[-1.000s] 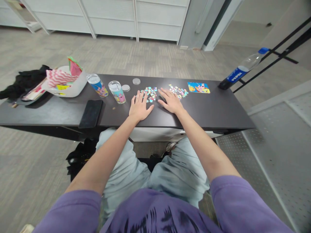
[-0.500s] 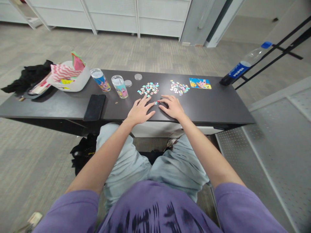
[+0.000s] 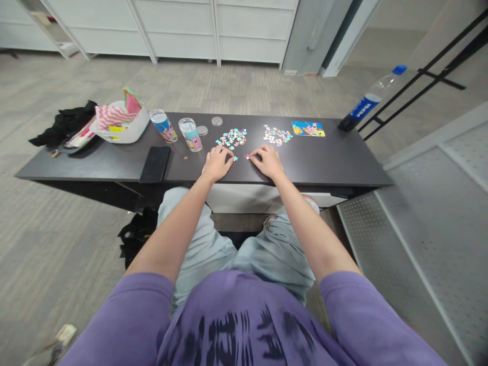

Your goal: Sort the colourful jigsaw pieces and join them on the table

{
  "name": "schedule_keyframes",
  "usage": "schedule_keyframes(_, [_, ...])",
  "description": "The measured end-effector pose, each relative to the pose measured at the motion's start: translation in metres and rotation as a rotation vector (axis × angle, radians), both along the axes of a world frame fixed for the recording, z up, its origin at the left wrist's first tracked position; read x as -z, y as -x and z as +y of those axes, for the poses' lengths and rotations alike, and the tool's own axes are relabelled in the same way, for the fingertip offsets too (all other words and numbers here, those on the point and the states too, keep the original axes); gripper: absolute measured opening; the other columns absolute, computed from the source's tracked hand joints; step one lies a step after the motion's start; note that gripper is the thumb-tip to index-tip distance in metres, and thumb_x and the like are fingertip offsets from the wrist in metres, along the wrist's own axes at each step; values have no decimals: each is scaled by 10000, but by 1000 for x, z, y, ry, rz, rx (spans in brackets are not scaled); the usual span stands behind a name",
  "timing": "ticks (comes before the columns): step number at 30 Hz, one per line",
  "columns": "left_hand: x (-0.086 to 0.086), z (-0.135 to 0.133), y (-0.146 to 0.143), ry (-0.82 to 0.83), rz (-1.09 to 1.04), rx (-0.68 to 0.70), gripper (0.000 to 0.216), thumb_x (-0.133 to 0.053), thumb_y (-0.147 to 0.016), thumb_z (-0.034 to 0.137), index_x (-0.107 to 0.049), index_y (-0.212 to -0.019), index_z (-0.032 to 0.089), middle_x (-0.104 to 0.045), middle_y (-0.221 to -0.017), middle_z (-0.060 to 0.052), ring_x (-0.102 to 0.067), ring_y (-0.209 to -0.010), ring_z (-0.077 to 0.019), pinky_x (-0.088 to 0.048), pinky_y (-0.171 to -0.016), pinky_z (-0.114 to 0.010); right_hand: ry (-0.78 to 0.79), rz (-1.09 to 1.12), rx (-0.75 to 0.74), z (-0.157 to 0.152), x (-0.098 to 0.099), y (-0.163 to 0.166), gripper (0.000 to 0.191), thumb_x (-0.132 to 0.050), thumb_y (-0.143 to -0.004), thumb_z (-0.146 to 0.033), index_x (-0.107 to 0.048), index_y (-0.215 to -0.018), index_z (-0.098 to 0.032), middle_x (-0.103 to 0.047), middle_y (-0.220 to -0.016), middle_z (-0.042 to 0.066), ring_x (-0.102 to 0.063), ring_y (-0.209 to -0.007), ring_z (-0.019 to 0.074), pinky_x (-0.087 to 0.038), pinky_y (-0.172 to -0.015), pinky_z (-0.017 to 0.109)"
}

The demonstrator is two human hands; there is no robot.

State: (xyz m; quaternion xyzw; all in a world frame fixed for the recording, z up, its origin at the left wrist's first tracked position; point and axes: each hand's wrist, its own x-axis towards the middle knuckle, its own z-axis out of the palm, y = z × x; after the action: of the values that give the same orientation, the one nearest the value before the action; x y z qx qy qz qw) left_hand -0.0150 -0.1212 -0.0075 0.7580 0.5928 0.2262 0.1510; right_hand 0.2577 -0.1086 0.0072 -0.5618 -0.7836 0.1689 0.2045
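My left hand rests on the dark tabletop, its thumb and index finger closed at a small light-blue jigsaw piece. Opposite it, my right hand pinches the edge of a red and white jigsaw piece. A gap of bare tabletop separates the two pieces. Just beyond my left hand lies a loose heap of jigsaw pieces, mostly blue and white. A second heap of jigsaw pieces, paler and yellowish, spreads beyond my right hand. Beside it is a colourful cartoon picture card.
Two cartoon-printed tins with clear tops stand to the left, near round metal lids. Further left are a black phone, a white basket with cloths, and black fabric. A Pepsi bottle stands at the right end.
The two pieces, close together between my fingertips before, are now farther apart. My left fingers have drawn in from a spread pose, and my right fingers have curled into a pinch. The view has shifted slightly.
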Motion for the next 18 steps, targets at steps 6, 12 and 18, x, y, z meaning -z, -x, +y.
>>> schedule_keyframes(6, [0, 9, 0, -35, -29, 13, 245, -647, -1245, 360, -890, -1261, 390, -796, -1542, -139, -666, -1602, -466, -511, -1423, -751, 25, 60, -27, 7, 3, -3, 257, -776, -1230, -505, -963, -1389, -426, -844, -1557, 142, -819, -1392, 439, -603, -1347, 668])
schedule_keyframes(12, [0, 17, -2, -61, -16, -3, 239, -660, -1240, 288, -883, -1246, 371, -801, -1518, -145, -688, -1588, -475, -529, -1397, -760, 66, 72, -71, 28, 8, -3, 259, -828, -1196, -554, -975, -1397, -484, -838, -1457, 134, -802, -1433, 471, -555, -1324, 717])
schedule_keyframes(18, [-4, 39, -8, -94, 24, -40, 206, -680, -1213, 270, -872, -1238, 341, -762, -1530, -178, -657, -1580, -502, -522, -1364, -779, 98, 131, -109, 59, 17, -3, 170, -860, -1165, -519, -946, -1257, -405, -823, -1311, 136, -793, -1306, 456, -558, -1231, 716])
